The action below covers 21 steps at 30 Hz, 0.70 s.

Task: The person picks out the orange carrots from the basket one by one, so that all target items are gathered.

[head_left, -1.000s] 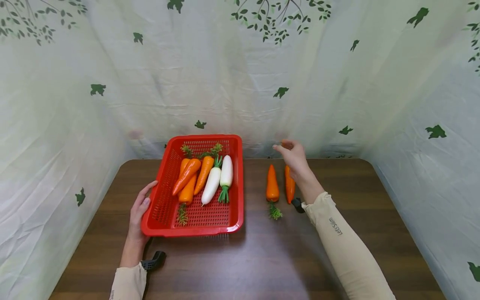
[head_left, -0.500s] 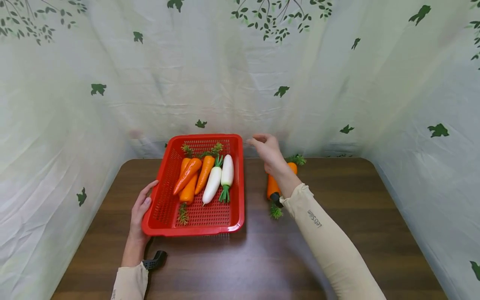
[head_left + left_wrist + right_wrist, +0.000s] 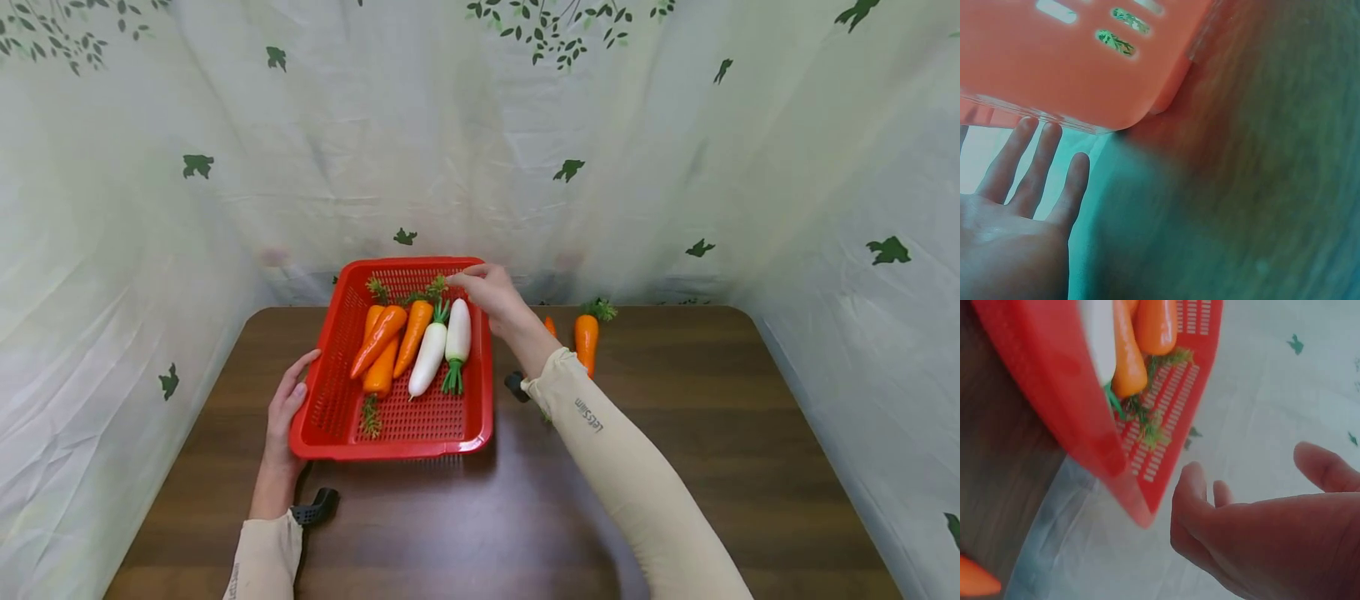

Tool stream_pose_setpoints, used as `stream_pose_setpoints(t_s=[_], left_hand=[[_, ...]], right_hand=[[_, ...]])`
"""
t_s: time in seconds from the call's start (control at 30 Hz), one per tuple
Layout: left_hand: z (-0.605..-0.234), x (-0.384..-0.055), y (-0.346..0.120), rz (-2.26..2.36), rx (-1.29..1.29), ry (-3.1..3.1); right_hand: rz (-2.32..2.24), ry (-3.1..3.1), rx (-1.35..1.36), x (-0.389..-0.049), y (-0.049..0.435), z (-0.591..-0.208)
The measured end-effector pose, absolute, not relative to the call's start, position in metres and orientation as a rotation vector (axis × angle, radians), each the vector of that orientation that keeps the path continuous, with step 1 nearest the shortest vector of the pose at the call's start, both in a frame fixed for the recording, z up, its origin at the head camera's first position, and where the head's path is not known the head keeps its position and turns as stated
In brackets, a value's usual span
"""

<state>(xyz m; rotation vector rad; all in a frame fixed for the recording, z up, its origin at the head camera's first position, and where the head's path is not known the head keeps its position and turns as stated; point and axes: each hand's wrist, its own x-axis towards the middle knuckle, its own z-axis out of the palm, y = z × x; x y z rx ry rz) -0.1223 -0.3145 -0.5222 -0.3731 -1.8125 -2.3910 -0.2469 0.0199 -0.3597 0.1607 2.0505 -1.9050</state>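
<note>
A red plastic basket holds several orange carrots and two white radishes with green tops. My left hand is at the basket's left side; in the left wrist view its fingers are fairly straight, with tips against the red wall. My right hand hovers by the basket's far right corner, fingers loosely bent. Nothing is in that hand in the right wrist view, where thumb and fingers stand apart. Right of the basket, one carrot lies on the table; another carrot is mostly hidden behind my right arm.
The brown wooden table has rounded far corners. A pale curtain with green leaf prints hangs behind it and along both sides. Black wrist camera mounts stick out from both forearms.
My right hand has moved left from above the table carrots to the basket's far right corner. The left hand stays at the basket's side. The head view has shifted slightly.
</note>
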Motion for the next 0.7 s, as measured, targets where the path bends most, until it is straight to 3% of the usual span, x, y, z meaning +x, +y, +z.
stream_pose_setpoints(t_s=[0.27, 0.7], left_hand=[[-0.52, -0.124, -0.312, -2.377, -0.297, -1.855], [-0.525, -0.129, -0.311, -2.426, -0.497, -1.744]], right_hand=[[-1.899, 1.961, 0.114, -0.25, -0.003, -0.365], [-1.961, 1.695, 0.248, -0.253, -0.026, -0.383]])
